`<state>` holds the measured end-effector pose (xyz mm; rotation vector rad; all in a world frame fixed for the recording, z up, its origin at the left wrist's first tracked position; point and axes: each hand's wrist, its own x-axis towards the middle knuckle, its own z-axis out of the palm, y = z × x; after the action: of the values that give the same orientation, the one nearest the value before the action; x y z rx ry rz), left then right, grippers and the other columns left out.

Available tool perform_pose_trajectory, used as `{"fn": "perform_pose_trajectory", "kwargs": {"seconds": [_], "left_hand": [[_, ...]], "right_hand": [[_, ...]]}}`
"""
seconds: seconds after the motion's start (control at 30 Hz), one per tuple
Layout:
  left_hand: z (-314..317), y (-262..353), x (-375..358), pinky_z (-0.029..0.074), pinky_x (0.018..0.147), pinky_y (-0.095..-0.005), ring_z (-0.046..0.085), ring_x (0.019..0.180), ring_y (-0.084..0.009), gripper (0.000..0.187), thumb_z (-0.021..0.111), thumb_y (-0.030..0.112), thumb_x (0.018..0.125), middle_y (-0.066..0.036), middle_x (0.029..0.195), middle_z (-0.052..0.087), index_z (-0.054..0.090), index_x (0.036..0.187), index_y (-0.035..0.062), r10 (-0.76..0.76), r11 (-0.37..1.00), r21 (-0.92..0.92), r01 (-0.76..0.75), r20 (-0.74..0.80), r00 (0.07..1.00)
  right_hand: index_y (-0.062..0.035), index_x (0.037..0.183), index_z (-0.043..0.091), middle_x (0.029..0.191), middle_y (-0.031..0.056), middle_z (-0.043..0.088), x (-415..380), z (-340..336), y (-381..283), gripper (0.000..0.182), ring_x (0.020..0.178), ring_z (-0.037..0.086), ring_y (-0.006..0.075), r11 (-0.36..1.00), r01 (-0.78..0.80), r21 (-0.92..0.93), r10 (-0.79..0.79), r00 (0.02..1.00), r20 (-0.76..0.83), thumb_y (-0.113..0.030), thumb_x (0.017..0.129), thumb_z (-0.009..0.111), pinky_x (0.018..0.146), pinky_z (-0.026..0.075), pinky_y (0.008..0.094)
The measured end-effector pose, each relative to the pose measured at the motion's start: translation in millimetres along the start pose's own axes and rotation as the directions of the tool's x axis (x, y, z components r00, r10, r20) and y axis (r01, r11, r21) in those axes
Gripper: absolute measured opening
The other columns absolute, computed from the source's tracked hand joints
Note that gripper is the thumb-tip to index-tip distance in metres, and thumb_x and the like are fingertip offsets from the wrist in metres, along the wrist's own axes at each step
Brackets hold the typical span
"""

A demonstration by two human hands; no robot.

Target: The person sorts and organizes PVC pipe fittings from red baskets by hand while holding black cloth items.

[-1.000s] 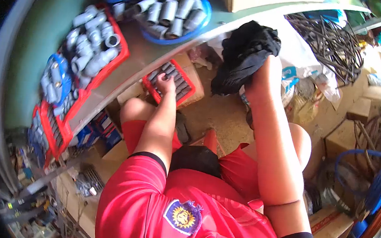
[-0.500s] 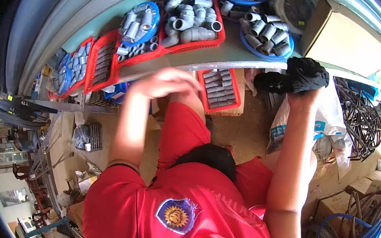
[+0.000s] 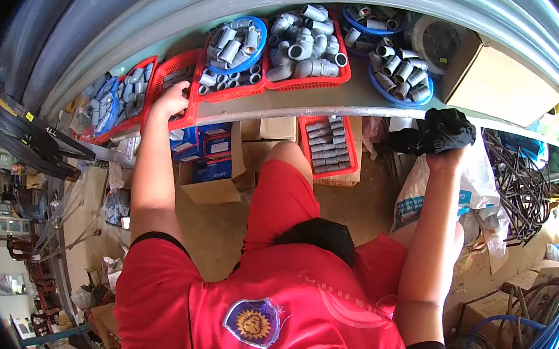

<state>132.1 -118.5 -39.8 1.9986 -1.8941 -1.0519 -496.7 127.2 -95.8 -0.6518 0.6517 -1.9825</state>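
My left hand (image 3: pixel 171 99) is at the narrow red basket (image 3: pixel 192 112) on the shelf, its fingers curled over the front and into it. Rows of grey pipe fittings lie in this basket; whatever the fingertips hold is hidden. On the right, my right hand (image 3: pixel 450 157) is closed around a bunched black cloth (image 3: pixel 442 131), held up in front of the shelf edge. Beside my left hand stands another red basket (image 3: pixel 232 94) of short grey fittings, with a blue basket (image 3: pixel 260 51) of fittings resting on top.
Along the shelf (image 3: pixel 347 110) are a large red basket (image 3: pixel 316 83) of elbows, a blue basket (image 3: pixel 396 99) and a cardboard box (image 3: pixel 508 76). Below, a red tray (image 3: pixel 352 165) of fittings sits near my knee. Blue boxes (image 3: pixel 218 146) and a white bag (image 3: pixel 421 189) stand lower.
My left hand has moved left from above my knee to the narrow red basket. The view has shifted slightly. My right hand still holds the black cloth.
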Motion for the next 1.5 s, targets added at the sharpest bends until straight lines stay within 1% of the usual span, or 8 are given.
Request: {"fn": "perform_pose_trajectory", "kwargs": {"seconds": [0.47, 0.53, 0.57, 0.77, 0.9, 1.07, 1.2, 1.5], "left_hand": [[-39, 0, -54, 0.051, 0.077, -0.0298, 0.061, 0.089, -0.0152, 0.059, 0.073, -0.003, 0.073, -0.007, 0.101, 0.06, 0.057, 0.129, 0.0067, 0.216, 0.931, -0.146, -0.333, -0.517, 0.829], [-41, 42, -94, 0.052, 0.078, -0.0289, 0.062, 0.092, -0.0152, 0.053, 0.071, -0.003, 0.078, -0.008, 0.104, 0.061, 0.058, 0.128, 0.0071, 0.257, 0.773, -0.37, -0.515, -0.559, 0.788], [-30, 73, -116, 0.053, 0.08, -0.0283, 0.064, 0.093, -0.0161, 0.046, 0.069, -0.002, 0.082, -0.007, 0.102, 0.063, 0.059, 0.126, 0.0052, 0.248, 0.594, -0.532, -0.603, -0.593, 0.767], [148, 194, -176, 0.055, 0.076, -0.0276, 0.066, 0.082, -0.0146, 0.016, 0.071, 0.001, 0.081, -0.006, 0.091, 0.068, 0.068, 0.097, 0.0029, 0.499, 0.356, -0.703, -0.616, -0.414, 0.761], [238, 242, -191, 0.052, 0.085, -0.0298, 0.063, 0.099, -0.0182, 0.021, 0.067, -0.009, 0.079, -0.008, 0.107, 0.063, 0.068, 0.099, -0.0024, 0.745, 0.388, -0.428, -0.816, -0.375, 0.551], [243, 264, -202, 0.05, 0.089, -0.033, 0.058, 0.11, -0.025, 0.028, 0.065, -0.011, 0.075, -0.011, 0.114, 0.055, 0.069, 0.101, -0.0008, 0.896, 0.346, 0.153, -0.926, -0.345, 0.278], [251, 273, -201, 0.048, 0.091, -0.0369, 0.056, 0.112, -0.0289, 0.026, 0.067, -0.006, 0.075, -0.012, 0.119, 0.052, 0.068, 0.099, 0.0011, 0.877, 0.374, -0.295, -0.88, -0.198, 0.439], [291, 298, -231, 0.049, 0.09, -0.0366, 0.06, 0.106, -0.03, 0.018, 0.071, -0.004, 0.073, -0.013, 0.112, 0.058, 0.064, 0.089, 0.0002, 0.926, 0.227, -0.255, -0.94, -0.244, 0.29]], "right_hand": [[-0.0103, 0.092, 0.053, 0.091, 0.0055, 0.059, -7, 19, 18, 0.004, 0.087, 0.057, 0.0223, 0.998, -0.002, -0.055, 0.006, 0.998, 0.057, -0.012, 0.09, 0.051, 0.082, 0.049, 0.0379], [-0.0093, 0.087, 0.06, 0.087, 0.007, 0.059, -21, 65, -1, 0.012, 0.086, 0.058, 0.0242, -0.182, 0.428, -0.885, -0.22, 0.86, 0.461, -0.014, 0.077, 0.065, 0.078, 0.048, 0.0365], [-0.0095, 0.083, 0.063, 0.085, 0.0073, 0.06, -31, 93, -9, 0.015, 0.086, 0.059, 0.0258, -0.204, 0.452, -0.868, -0.248, 0.834, 0.493, -0.02, 0.073, 0.069, 0.076, 0.047, 0.0379], [-0.0075, 0.115, 0.063, 0.106, 0.0112, 0.062, -52, 154, 13, 0.055, 0.095, 0.059, 0.0303, -0.076, 0.747, -0.66, -0.276, 0.62, 0.734, -0.025, 0.067, 0.083, 0.088, 0.048, 0.0397], [0.0041, 0.143, 0.038, 0.131, 0.0186, 0.055, -91, 130, 57, 0.072, 0.118, 0.056, 0.024, 0.896, 0.051, -0.441, 0.092, 0.95, 0.298, -0.015, 0.083, 0.074, 0.103, 0.042, 0.036], [0.0071, 0.133, 0.047, 0.114, 0.0203, 0.065, -85, 126, 18, 0.058, 0.109, 0.061, 0.023, 0.559, 0.224, -0.799, -0.04, 0.969, 0.244, -0.007, 0.081, 0.069, 0.093, 0.047, 0.0345], [0.0079, 0.116, 0.056, 0.093, 0.022, 0.068, -88, 122, 0, 0.041, 0.088, 0.066, 0.0219, 0.47, 0.312, -0.826, -0.119, 0.949, 0.292, -0.007, 0.079, 0.067, 0.08, 0.051, 0.0337], [0.0008, 0.092, 0.069, 0.086, 0.0069, 0.068, -88, 109, -23, 0.016, 0.077, 0.063, 0.0148, 0.841, 0.194, -0.505, -0.286, 0.951, -0.112, -0.011, 0.085, 0.06, 0.068, 0.05, 0.029]]}}
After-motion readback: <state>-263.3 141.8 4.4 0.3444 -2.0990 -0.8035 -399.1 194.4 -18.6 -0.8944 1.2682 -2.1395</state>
